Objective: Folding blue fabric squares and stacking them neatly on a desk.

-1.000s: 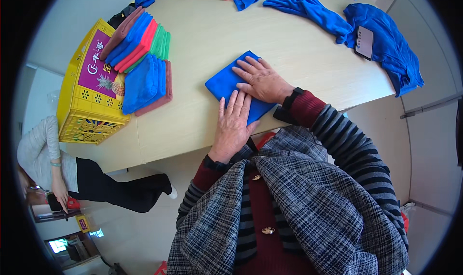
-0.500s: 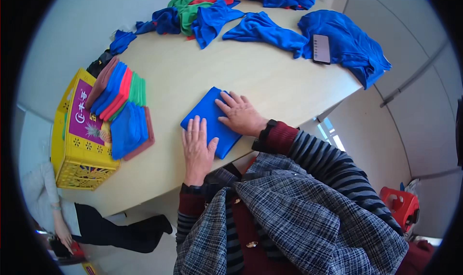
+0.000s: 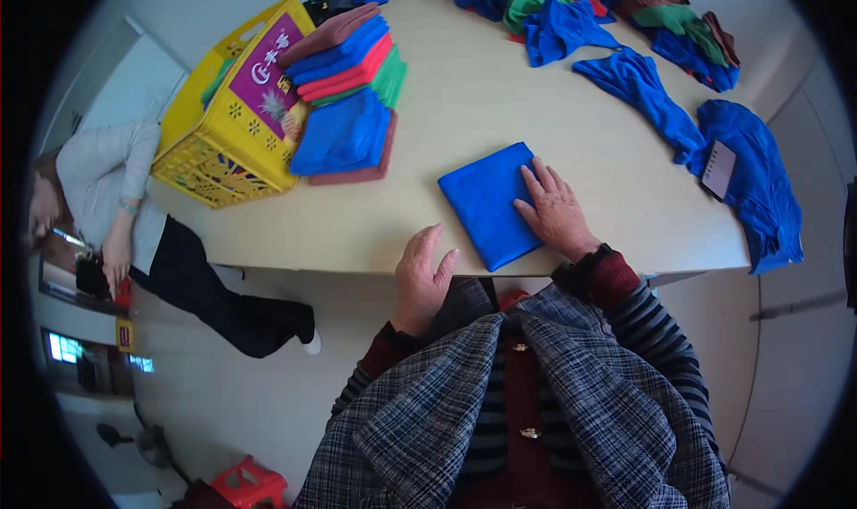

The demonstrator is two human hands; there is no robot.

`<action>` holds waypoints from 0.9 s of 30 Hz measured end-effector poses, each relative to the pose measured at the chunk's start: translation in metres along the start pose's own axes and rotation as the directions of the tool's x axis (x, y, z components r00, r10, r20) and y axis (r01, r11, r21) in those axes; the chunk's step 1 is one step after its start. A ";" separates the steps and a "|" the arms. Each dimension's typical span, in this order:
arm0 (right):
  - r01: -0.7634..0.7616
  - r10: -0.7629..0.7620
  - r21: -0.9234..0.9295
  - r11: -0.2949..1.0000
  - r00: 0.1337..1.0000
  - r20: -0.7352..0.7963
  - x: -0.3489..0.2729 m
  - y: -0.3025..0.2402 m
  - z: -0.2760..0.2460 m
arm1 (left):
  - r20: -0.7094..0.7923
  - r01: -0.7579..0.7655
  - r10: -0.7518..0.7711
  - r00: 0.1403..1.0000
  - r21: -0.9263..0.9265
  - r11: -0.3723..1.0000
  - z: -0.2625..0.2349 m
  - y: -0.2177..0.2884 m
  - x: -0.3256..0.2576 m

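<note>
Folded blue cloth (image 3: 486, 201) lies flat near the close edge of the worktop (image 3: 464, 89), set at a slant, one corner toward the wearer. The right hand (image 3: 558, 212) rests palm down on its right side, fingers slightly spread and thumb apart. The left hand (image 3: 421, 279) is near the cloth's left side but apart from it, above the worktop's near edge, its fingers loosely bent and the thumb held away from them.

Farther off to the left, a small blue pile (image 3: 337, 136) of folded cloths sits on a folded brown cloth (image 3: 379, 168). Just behind, a taller stack (image 3: 346, 61) of folded cloths shows brown, blue, red and green layers, beside a yellow crate (image 3: 219, 171) with a purple panel. Past the crate, another person (image 3: 105, 165) wears a pale grey top and dark trousers.

Over on the right, a phone (image 3: 718, 170) lies on a loose blue cloth (image 3: 759, 156). Along the far edge spreads a crumpled heap (image 3: 536, 4) of blue, green, red and brown cloths.
</note>
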State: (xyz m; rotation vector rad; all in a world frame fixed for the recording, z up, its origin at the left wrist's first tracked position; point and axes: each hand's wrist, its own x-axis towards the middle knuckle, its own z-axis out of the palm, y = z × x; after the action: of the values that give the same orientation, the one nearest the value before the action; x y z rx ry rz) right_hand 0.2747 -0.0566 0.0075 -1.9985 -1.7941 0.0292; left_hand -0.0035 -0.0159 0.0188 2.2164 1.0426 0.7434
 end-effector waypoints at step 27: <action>0.130 -0.124 0.124 0.984 0.991 -0.051 -0.060 -0.030 -0.002 | -0.189 -0.116 -0.423 0.886 -0.975 0.191 -0.193 -0.051 0.155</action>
State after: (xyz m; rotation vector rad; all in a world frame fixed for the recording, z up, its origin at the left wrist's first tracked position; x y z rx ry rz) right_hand 0.2382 -0.1129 0.0029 -1.7808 -1.8407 0.0582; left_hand -0.0771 0.1868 0.1517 0.7520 0.5884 1.3471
